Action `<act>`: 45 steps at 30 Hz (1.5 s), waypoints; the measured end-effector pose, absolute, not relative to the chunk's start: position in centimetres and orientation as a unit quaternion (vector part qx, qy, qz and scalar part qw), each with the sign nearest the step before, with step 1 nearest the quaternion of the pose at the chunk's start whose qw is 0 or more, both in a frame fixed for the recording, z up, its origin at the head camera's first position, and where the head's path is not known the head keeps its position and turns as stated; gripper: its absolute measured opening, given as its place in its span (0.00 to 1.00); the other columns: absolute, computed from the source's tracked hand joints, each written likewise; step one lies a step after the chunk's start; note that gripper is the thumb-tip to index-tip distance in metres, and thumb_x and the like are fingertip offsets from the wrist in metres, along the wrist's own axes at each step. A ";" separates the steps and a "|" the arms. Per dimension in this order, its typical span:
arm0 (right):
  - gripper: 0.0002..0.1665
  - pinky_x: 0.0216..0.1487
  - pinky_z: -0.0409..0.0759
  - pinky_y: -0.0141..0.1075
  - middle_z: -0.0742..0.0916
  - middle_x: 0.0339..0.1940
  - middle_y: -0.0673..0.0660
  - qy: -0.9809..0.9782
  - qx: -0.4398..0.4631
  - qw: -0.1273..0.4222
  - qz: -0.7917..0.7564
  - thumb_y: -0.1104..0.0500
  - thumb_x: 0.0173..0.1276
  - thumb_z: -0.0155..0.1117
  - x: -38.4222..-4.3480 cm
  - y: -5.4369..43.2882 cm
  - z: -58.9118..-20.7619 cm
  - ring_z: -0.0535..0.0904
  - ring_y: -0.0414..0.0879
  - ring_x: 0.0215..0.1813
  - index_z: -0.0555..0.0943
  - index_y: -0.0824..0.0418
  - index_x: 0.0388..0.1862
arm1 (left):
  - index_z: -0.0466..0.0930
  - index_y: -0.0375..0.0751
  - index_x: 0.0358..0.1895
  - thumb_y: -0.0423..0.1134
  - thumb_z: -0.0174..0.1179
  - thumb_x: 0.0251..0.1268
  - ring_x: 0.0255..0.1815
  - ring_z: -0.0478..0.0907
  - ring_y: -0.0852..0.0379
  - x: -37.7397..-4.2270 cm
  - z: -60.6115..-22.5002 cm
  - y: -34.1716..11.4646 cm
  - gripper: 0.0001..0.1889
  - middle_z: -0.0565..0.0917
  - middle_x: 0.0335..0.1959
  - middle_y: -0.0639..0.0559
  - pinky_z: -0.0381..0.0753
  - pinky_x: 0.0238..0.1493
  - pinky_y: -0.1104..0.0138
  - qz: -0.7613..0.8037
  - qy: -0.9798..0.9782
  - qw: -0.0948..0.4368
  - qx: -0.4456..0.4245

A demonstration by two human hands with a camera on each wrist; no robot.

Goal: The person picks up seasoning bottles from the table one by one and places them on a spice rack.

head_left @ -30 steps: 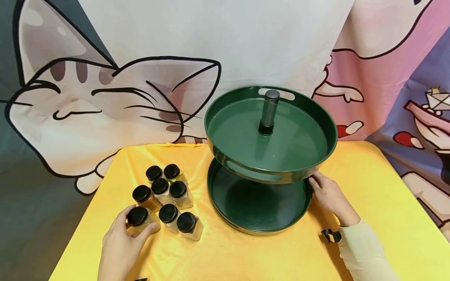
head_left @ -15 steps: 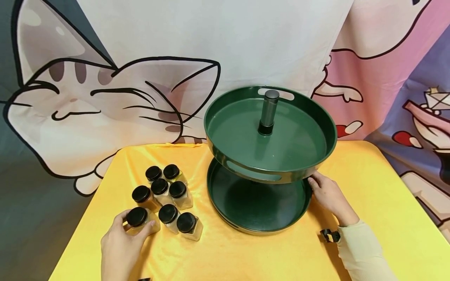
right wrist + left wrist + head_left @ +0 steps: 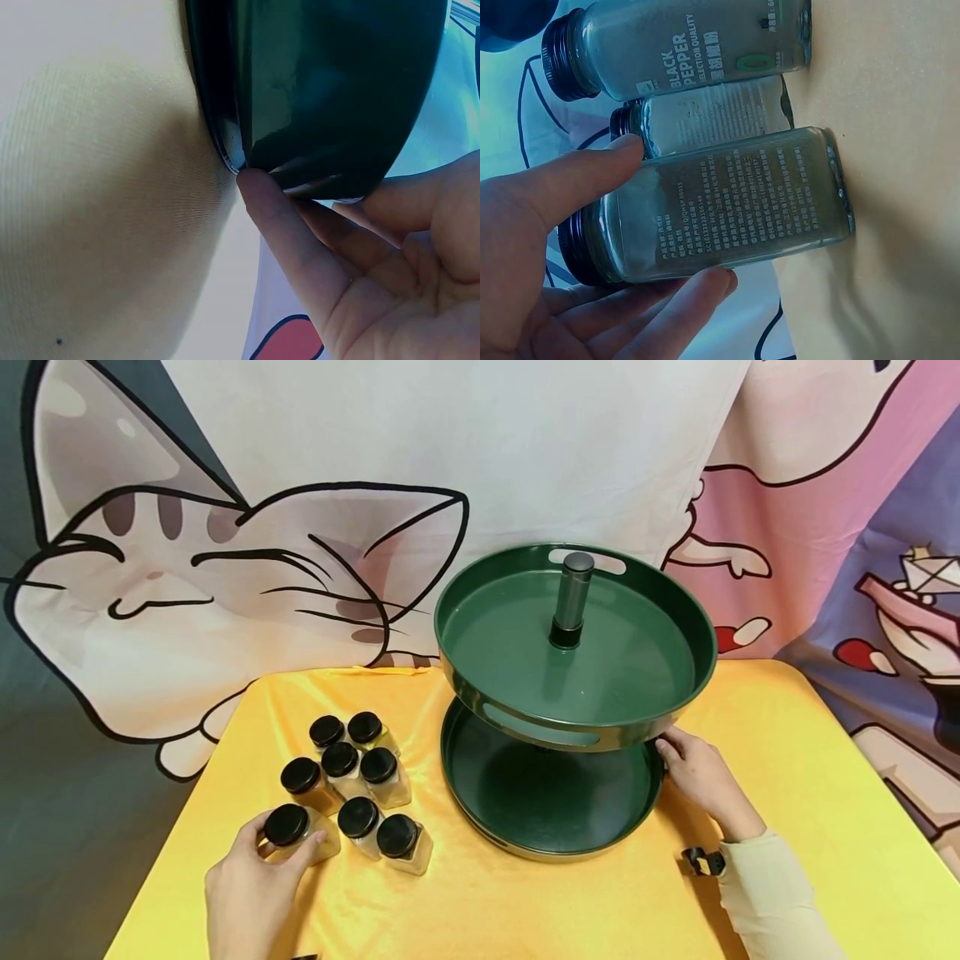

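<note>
My left hand [image 3: 251,881] grips a square glass spice jar [image 3: 727,210] with a black lid, thumb on one side and fingers on the other. In the left wrist view its printed label faces the camera, and the base looks to be at the cloth. Right beside it stands a jar labelled black pepper [image 3: 682,49]. At the right, my right hand [image 3: 701,777] holds the side rim of the lower tray of a green two-tier round tray stand [image 3: 555,814]. The right wrist view has the fingers [image 3: 289,232] and thumb at that tray's edge.
Several more black-lidded jars [image 3: 341,760] cluster left of the stand on the yellow cloth [image 3: 510,910]. The upper tray [image 3: 622,668] overhangs the lower one, with a short post [image 3: 573,593] rising from its middle. A cartoon-printed curtain [image 3: 585,452] hangs behind.
The left hand has shifted slightly left, and the gripped jar's lid has leaned a little left with it. The right hand and the tray stand look unmoved.
</note>
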State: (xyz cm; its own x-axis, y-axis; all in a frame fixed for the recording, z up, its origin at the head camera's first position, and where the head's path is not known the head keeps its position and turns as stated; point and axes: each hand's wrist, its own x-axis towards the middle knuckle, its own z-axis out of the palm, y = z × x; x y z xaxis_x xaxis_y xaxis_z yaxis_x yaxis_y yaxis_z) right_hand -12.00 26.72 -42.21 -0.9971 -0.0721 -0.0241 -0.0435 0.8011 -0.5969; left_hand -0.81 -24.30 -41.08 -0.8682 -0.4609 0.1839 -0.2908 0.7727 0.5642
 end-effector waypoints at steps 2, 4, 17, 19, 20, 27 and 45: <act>0.13 0.36 0.70 0.43 0.77 0.23 0.52 0.949 -0.030 0.022 -0.314 0.58 0.83 0.46 -12.0 26.7 -42.2 0.74 0.48 0.29 0.77 0.62 0.52 | 0.78 0.29 0.56 0.51 0.78 0.51 0.34 0.85 0.34 -0.8 -41.0 -24.4 0.34 0.87 0.36 0.30 0.76 0.42 0.42 -0.263 -0.930 0.159 0.202; 0.13 0.36 0.70 0.43 0.77 0.23 0.52 0.949 -0.029 0.021 -0.315 0.58 0.83 0.46 -12.0 26.7 -42.3 0.74 0.48 0.28 0.77 0.62 0.52 | 0.79 0.30 0.56 0.51 0.77 0.52 0.31 0.86 0.38 -0.8 -40.9 -24.4 0.34 0.87 0.36 0.31 0.76 0.41 0.43 -0.259 -0.931 0.160 0.202; 0.13 0.36 0.70 0.43 0.77 0.22 0.52 0.946 -0.028 0.016 -0.323 0.58 0.83 0.46 -12.0 26.7 -42.2 0.74 0.49 0.28 0.77 0.63 0.52 | 0.81 0.35 0.55 0.55 0.77 0.50 0.29 0.85 0.41 -0.4 -39.1 -24.1 0.34 0.88 0.33 0.37 0.77 0.34 0.48 -0.239 -0.931 0.183 0.205; 0.13 0.36 0.70 0.43 0.77 0.22 0.52 0.946 -0.028 0.015 -0.324 0.58 0.83 0.46 -12.0 26.7 -42.3 0.74 0.49 0.29 0.77 0.63 0.51 | 0.81 0.35 0.56 0.54 0.77 0.50 0.29 0.86 0.42 -0.4 -38.8 -24.0 0.34 0.88 0.33 0.37 0.77 0.33 0.49 -0.237 -0.930 0.191 0.204; 0.13 0.36 0.70 0.43 0.77 0.22 0.52 0.946 -0.028 0.014 -0.324 0.58 0.83 0.46 -12.0 26.7 -42.3 0.74 0.49 0.29 0.77 0.63 0.52 | 0.81 0.36 0.57 0.54 0.77 0.49 0.29 0.87 0.43 -0.4 -38.6 -24.0 0.34 0.88 0.33 0.38 0.78 0.34 0.49 -0.236 -0.930 0.195 0.205; 0.14 0.38 0.71 0.44 0.78 0.22 0.52 0.945 -0.026 0.014 -0.325 0.58 0.83 0.46 -12.0 26.7 -42.4 0.75 0.50 0.30 0.77 0.63 0.54 | 0.80 0.36 0.58 0.52 0.78 0.49 0.31 0.88 0.42 -0.2 -37.5 -23.8 0.35 0.89 0.36 0.38 0.76 0.27 0.72 -0.233 -0.927 0.220 0.197; 0.15 0.37 0.71 0.43 0.78 0.23 0.53 0.945 -0.022 0.017 -0.326 0.58 0.83 0.46 -11.9 26.7 -42.4 0.75 0.49 0.30 0.77 0.63 0.56 | 0.82 0.36 0.61 0.49 0.76 0.44 0.24 0.83 0.37 -0.4 -35.6 -23.7 0.36 0.87 0.25 0.38 0.66 0.20 0.73 -0.199 -0.909 0.351 0.103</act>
